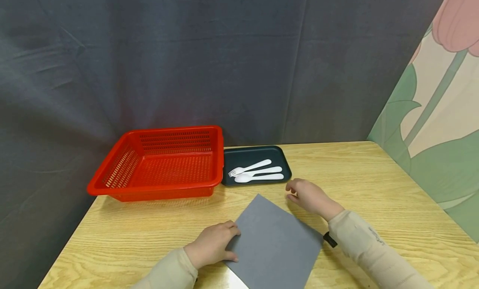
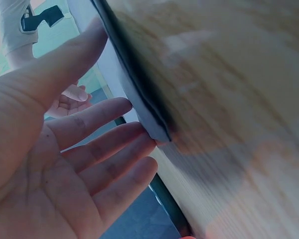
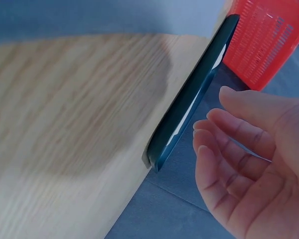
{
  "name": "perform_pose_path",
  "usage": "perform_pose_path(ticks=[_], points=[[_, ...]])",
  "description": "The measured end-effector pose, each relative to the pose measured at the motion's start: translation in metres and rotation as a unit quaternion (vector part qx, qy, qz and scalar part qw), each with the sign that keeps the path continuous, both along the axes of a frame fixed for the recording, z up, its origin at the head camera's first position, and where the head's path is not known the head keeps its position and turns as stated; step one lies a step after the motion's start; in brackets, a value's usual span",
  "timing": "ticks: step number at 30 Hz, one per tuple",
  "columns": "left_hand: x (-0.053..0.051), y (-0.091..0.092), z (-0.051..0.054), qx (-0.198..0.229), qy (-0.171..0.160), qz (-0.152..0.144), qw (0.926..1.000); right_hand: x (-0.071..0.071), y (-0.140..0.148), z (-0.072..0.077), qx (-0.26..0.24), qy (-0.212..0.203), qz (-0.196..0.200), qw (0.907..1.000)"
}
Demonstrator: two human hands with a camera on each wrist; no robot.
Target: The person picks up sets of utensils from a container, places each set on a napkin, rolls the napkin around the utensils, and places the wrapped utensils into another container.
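Observation:
A grey square sheet point(image 1: 277, 243) lies at an angle on the wooden table, with a strip of white point(image 1: 236, 279) showing at its lower left edge. My left hand point(image 1: 215, 244) touches the sheet's left side, its fingers fairly straight along the edge in the left wrist view. Holding nothing, my right hand point(image 1: 309, 196) hovers with loosely bent fingers between the sheet and a dark green tray point(image 1: 233, 158). In that tray lie a white fork point(image 1: 252, 167), a white spoon point(image 1: 262, 178) and a third white utensil point(image 1: 271, 170), whose tip is partly covered.
Left of the tray, and touching or nearly touching it, stands a red perforated plastic basket point(image 1: 161, 192). A dark curtain point(image 1: 209, 64) hangs behind the table point(image 1: 359, 172). On the right is a panel with a flower picture point(image 1: 441, 114).

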State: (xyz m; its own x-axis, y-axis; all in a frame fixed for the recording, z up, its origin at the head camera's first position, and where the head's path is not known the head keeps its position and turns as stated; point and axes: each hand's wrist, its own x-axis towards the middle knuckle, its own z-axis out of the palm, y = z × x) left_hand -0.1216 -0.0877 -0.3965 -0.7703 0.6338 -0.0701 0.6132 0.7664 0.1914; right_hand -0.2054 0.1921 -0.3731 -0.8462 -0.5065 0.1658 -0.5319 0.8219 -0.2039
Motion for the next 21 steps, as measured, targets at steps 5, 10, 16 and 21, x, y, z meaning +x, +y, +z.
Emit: perform_pose_path(ticks=[5, 10, 16, 21], points=[[0.000, 0.000, 0.000, -0.001, -0.001, 0.001, 1.0000, -0.005, 0.000, -0.002, -0.016, 0.006, 0.007, 0.9998], [0.000, 0.000, 0.000, 0.000, 0.000, 0.000, 1.0000, -0.013, 0.004, -0.009, -0.036, 0.025, 0.030, 0.9986], [0.000, 0.000, -0.001, -0.001, 0.003, -0.001, 1.0000, -0.015, 0.001, -0.006, -0.028, -0.012, -0.005, 0.9995], [0.000, 0.000, -0.001, 0.000, 0.005, -0.001, 1.0000, -0.018, -0.001, -0.004, -0.013, -0.020, -0.024, 0.9994]])
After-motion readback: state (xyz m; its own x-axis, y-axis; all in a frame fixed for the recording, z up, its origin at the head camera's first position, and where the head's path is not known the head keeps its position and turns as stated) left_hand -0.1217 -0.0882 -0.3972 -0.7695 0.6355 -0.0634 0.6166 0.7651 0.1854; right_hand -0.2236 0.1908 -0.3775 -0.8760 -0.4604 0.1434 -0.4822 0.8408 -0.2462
